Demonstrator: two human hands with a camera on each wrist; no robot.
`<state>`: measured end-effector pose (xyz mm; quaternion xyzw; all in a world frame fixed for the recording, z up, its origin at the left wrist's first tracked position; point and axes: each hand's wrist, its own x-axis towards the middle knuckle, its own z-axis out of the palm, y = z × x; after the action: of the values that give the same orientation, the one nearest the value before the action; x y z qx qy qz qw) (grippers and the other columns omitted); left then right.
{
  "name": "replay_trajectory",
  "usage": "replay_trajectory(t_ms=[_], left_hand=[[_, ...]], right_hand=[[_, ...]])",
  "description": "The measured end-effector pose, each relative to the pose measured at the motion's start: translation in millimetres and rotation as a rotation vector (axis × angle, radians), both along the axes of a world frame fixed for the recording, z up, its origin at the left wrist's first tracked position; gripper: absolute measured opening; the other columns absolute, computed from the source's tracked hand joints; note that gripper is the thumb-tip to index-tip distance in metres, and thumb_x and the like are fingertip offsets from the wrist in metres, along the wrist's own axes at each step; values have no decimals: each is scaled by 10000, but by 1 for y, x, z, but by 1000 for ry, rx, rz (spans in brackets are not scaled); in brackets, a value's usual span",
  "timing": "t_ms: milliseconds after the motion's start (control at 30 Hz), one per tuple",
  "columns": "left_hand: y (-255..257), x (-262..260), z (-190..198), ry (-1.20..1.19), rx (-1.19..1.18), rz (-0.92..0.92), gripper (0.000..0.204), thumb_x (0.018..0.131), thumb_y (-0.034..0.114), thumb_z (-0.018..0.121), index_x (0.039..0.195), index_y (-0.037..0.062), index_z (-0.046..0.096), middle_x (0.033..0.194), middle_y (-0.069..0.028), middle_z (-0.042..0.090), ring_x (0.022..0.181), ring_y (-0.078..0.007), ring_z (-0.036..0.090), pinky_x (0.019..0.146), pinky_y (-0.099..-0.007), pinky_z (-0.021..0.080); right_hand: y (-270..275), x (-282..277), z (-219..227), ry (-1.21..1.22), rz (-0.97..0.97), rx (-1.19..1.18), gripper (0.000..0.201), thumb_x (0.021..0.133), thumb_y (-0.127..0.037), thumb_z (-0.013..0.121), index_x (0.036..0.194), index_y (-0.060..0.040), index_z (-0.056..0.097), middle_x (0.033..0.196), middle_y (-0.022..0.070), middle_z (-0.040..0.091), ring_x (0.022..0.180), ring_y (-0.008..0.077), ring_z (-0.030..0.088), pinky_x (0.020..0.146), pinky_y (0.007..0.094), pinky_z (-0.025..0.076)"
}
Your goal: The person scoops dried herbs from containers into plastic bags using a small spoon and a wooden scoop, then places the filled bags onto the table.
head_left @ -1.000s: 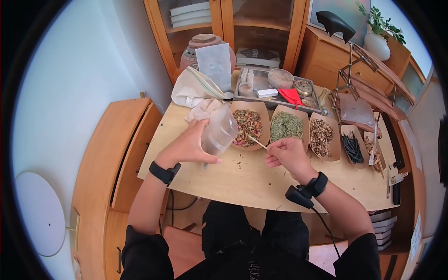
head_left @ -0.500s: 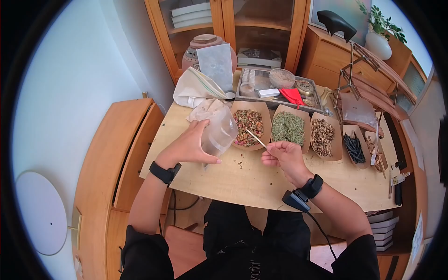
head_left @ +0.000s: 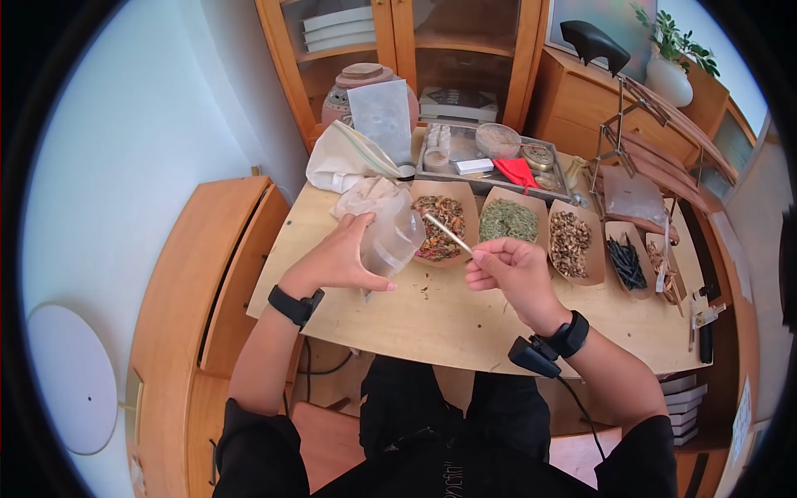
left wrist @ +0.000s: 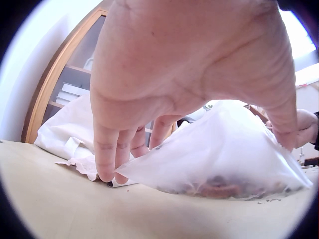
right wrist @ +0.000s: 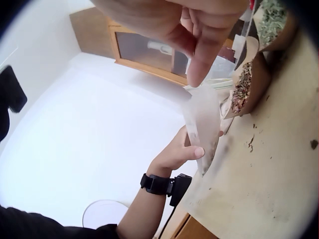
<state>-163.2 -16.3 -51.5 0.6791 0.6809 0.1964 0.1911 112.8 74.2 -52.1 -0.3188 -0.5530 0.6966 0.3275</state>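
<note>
My left hand [head_left: 336, 261] grips a translucent bag [head_left: 390, 236] between thumb and fingers, tilted with its opening toward the trays. Through its side in the left wrist view, brownish dried bits [left wrist: 219, 188] show at the bottom. A thin pale stick [head_left: 448, 233] is pinched between thumb and fingers of my right hand [head_left: 516, 278]. Its far end points up and left, close to the bag's opening. Behind the stick sits a paper tray [head_left: 470, 207] of mixed dried petals and herbs [head_left: 442, 217].
Rightward stand paper trays of green dried herb [head_left: 509, 218], chopped brown pieces [head_left: 570, 243] and dark strips [head_left: 627, 261]. A grey tray [head_left: 465, 173] with small items lies behind. At back left are a cream pouch [head_left: 349, 158] and crumpled cloth [head_left: 365, 197]. Crumbs [head_left: 426, 292] dot the table.
The stick's far end has risen and swung left, from over the petal mix toward the bag's opening. My left hand and the bag stay almost in place.
</note>
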Motion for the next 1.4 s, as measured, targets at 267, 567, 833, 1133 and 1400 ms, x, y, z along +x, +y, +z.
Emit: replay_trajectory(t_ms=[267,567,833,1133,1400], left_hand=[[-1,-1,-1,-13,23,-9,1165,551,487,837,1375,-123,284,1334,-286,374,1263,-387,414,1051,-377,363],[-5,-4,-1,-38,4,7,1161,552,472,843,1376,-124,281,1370,-291,341,1295,-390,378,1072,-381,343],[-9,-7,-1,-33,-13,27,1162,551,470,842,1379,-120,279,1381,-293,330,1304,-389,371,1079,-382,337],[-7,-7,-4,-26,-1,12,1159,553,469,842,1379,-118,280,1365,-286,348,1284,-388,396,1066,-376,352],[-3,-5,-5,-14,5,8,1180,537,490,842,1378,-121,282,1322,-282,381,1256,-386,422,1041,-373,372]], right_hand=[[-5,5,19,-207,-92,328,116,868,-14,594,859,96,626,707,145,665,618,178,677,561,265,580],[17,-2,-7,-295,62,-5,100,874,-10,599,886,86,621,765,144,659,635,203,678,586,298,594],[11,-13,-38,-107,-8,-117,120,923,-31,573,958,81,598,844,154,657,716,211,678,659,305,599],[13,-7,-39,-42,-40,-117,134,934,-33,558,981,89,588,856,161,660,734,219,683,670,308,603],[8,2,-9,-28,-33,-38,144,934,-54,569,994,75,594,837,140,667,715,195,682,664,294,600]])
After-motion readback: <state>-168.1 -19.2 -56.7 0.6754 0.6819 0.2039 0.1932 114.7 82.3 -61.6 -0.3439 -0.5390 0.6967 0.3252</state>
